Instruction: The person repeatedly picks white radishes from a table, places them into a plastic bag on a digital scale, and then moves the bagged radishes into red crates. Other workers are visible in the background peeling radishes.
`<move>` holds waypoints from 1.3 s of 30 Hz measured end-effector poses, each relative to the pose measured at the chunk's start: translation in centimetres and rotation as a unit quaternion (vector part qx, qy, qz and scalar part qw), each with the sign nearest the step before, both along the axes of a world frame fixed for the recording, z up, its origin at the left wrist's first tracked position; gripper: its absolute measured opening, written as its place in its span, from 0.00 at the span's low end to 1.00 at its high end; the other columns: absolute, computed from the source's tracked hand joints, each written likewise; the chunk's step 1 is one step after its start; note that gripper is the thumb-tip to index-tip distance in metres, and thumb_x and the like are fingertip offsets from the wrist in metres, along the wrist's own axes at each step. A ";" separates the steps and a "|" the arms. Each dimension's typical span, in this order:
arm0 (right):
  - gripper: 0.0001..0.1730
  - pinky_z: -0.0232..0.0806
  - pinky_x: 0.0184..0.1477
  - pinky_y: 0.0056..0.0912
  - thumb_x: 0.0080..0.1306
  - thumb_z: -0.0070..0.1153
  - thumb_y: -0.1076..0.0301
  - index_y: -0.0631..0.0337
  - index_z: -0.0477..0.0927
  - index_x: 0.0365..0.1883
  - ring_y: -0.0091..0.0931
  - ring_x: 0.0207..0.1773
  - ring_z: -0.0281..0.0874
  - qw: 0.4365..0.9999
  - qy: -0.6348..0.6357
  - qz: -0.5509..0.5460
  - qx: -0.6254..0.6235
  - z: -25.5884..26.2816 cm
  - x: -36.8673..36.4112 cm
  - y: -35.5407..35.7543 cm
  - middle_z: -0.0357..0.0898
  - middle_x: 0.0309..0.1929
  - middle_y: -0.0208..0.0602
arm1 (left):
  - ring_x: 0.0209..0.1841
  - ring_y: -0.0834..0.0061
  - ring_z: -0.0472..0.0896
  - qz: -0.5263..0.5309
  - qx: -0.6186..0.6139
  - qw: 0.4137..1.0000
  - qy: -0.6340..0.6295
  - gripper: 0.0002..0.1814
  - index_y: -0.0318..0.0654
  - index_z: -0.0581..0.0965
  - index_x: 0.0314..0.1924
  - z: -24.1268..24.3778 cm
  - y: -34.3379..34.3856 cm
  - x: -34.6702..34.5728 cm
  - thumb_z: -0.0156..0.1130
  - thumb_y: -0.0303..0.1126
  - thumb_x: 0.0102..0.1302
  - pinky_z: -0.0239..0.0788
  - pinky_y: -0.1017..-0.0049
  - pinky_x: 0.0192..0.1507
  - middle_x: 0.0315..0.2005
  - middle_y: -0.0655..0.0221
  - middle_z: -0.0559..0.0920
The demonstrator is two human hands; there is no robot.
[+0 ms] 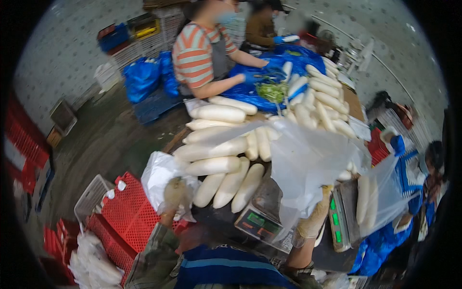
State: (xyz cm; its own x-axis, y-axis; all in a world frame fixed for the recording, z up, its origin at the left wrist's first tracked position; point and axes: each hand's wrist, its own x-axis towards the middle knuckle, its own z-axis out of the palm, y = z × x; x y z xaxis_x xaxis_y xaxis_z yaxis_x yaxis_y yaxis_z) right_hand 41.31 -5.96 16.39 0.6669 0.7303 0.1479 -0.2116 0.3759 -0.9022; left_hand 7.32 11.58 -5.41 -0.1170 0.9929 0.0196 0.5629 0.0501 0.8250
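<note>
A translucent plastic bag (308, 162) is spread over the right of the table, partly hiding white radishes. At its lower right edge is my right hand (313, 220) in a pale glove; its fingertips are hidden by the bag, so its grip is unclear. My left hand (174, 193), gloved and blurred, lies against a crumpled white plastic bag (155, 171) at the table's left edge; whether it grips the bag cannot be told. Between the hands, white radishes (213, 164) lie in stacked rows. Below the spread bag stands a digital scale (258, 225) with a lit green display.
Red plastic crates (131, 213) stand at the left. A second digital scale (339, 220) is at the right, beside a co-worker holding a bag of radishes (368, 202). Across the table, a co-worker in blue gloves works at radish greens (272, 92) on blue plastic (242, 94).
</note>
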 end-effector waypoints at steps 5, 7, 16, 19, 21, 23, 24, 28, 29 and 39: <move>0.27 0.74 0.54 0.28 0.84 0.44 0.49 0.66 0.79 0.62 0.22 0.52 0.82 0.987 -0.045 0.010 -0.154 -9.5 3.6 -2.3 0.83 0.55 0.34 | 0.54 0.69 0.82 -0.209 -0.066 0.925 -0.310 0.25 0.32 0.81 0.59 9.0 -2.8 5.2 0.52 0.48 0.82 0.73 0.70 0.60 0.56 0.62 0.84; 0.26 0.73 0.56 0.29 0.83 0.46 0.52 0.67 0.78 0.62 0.22 0.54 0.81 0.968 -0.141 0.048 -0.204 -9.6 1.8 -2.2 0.83 0.56 0.34 | 0.51 0.72 0.82 -0.360 -0.185 0.739 -0.538 0.36 0.33 0.80 0.61 13.1 -5.1 10.2 0.40 0.60 0.82 0.74 0.68 0.54 0.50 0.63 0.85; 0.25 0.70 0.60 0.25 0.82 0.52 0.62 0.64 0.72 0.72 0.22 0.62 0.76 0.991 -0.021 -0.070 -0.111 -6.5 3.5 -3.3 0.77 0.67 0.35 | 0.28 0.82 0.80 -0.259 -0.186 0.919 -0.233 0.07 0.33 0.85 0.44 11.9 -6.6 17.4 0.64 0.29 0.73 0.71 0.80 0.29 0.27 0.76 0.83; 0.25 0.70 0.59 0.25 0.81 0.53 0.63 0.63 0.73 0.72 0.20 0.60 0.76 0.994 0.014 0.058 -0.087 -5.4 4.2 -5.4 0.82 0.62 0.36 | 0.31 0.84 0.79 -0.227 -0.157 0.858 -0.433 0.06 0.34 0.86 0.41 11.7 -7.4 20.1 0.66 0.29 0.73 0.70 0.80 0.32 0.28 0.76 0.84; 0.26 0.70 0.60 0.27 0.79 0.55 0.63 0.63 0.73 0.72 0.22 0.61 0.76 0.972 0.019 0.225 -0.070 -5.9 3.5 -6.1 0.83 0.60 0.38 | 0.34 0.84 0.79 -0.293 -0.150 0.858 -0.393 0.06 0.34 0.86 0.40 8.9 -7.0 20.7 0.67 0.30 0.73 0.71 0.80 0.35 0.31 0.75 0.84; 0.29 0.68 0.65 0.30 0.77 0.60 0.61 0.64 0.72 0.72 0.27 0.64 0.75 0.929 -0.181 0.254 -0.200 -2.9 2.1 -4.0 0.81 0.64 0.41 | 0.35 0.84 0.78 -0.299 -0.146 0.872 -0.358 0.07 0.35 0.86 0.39 9.4 -6.9 21.0 0.68 0.30 0.72 0.70 0.79 0.37 0.33 0.75 0.84; 0.30 0.64 0.70 0.31 0.76 0.61 0.61 0.62 0.72 0.73 0.30 0.68 0.74 0.949 -0.169 0.190 -0.188 -5.1 2.4 -3.6 0.78 0.67 0.42 | 0.35 0.84 0.78 -0.279 -0.149 0.884 -0.344 0.07 0.34 0.85 0.39 12.4 -7.2 21.1 0.68 0.31 0.72 0.70 0.79 0.38 0.33 0.75 0.84; 0.34 0.63 0.71 0.30 0.78 0.57 0.60 0.58 0.64 0.79 0.25 0.74 0.67 0.965 -0.202 -0.088 -0.141 -10.5 7.3 -2.5 0.69 0.76 0.38 | 0.35 0.80 0.79 -0.309 -0.174 0.867 -0.349 0.06 0.32 0.84 0.44 12.4 -3.9 18.5 0.65 0.27 0.72 0.71 0.78 0.40 0.32 0.72 0.84; 0.35 0.63 0.71 0.30 0.78 0.57 0.59 0.57 0.63 0.80 0.26 0.74 0.67 0.975 -0.152 -0.070 -0.143 -9.3 8.2 -3.3 0.69 0.76 0.39 | 0.34 0.79 0.79 -0.314 -0.201 0.862 -0.344 0.07 0.31 0.83 0.45 11.4 -3.4 17.3 0.64 0.26 0.72 0.71 0.78 0.41 0.33 0.71 0.84; 0.29 0.62 0.74 0.36 0.80 0.49 0.46 0.41 0.71 0.76 0.32 0.69 0.77 0.694 -0.330 0.627 -0.128 -6.8 1.2 -1.9 0.80 0.68 0.33 | 0.17 0.75 0.75 -0.242 -0.378 0.822 -0.350 0.15 0.32 0.77 0.59 9.2 -2.9 13.9 0.58 0.29 0.75 0.66 0.78 0.19 0.23 0.72 0.78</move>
